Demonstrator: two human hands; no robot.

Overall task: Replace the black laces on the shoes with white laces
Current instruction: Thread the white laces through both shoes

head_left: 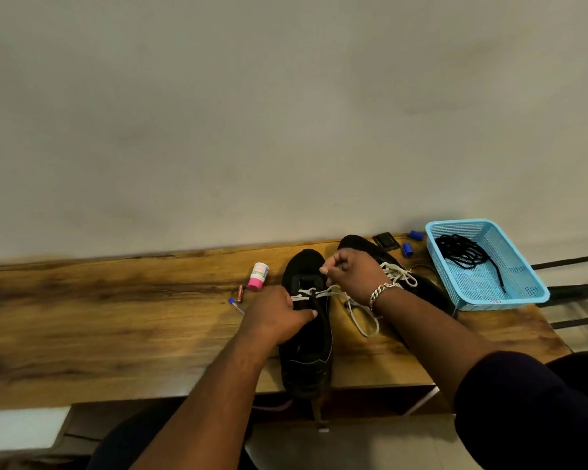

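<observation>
You're threading the near shoe: right hand pinches the white lace, left hand steadies the shoe, fingers loosely curled. Next, pull snug and cross over.

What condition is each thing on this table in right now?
Near shoe: white lace only partly threaded.
Far shoe: laced white.
Black laces: removed, piled in blue basket.
Left hand: steadying near shoe.
Right hand: pinching the lace.
Small bottle: capped, lying down.
</observation>
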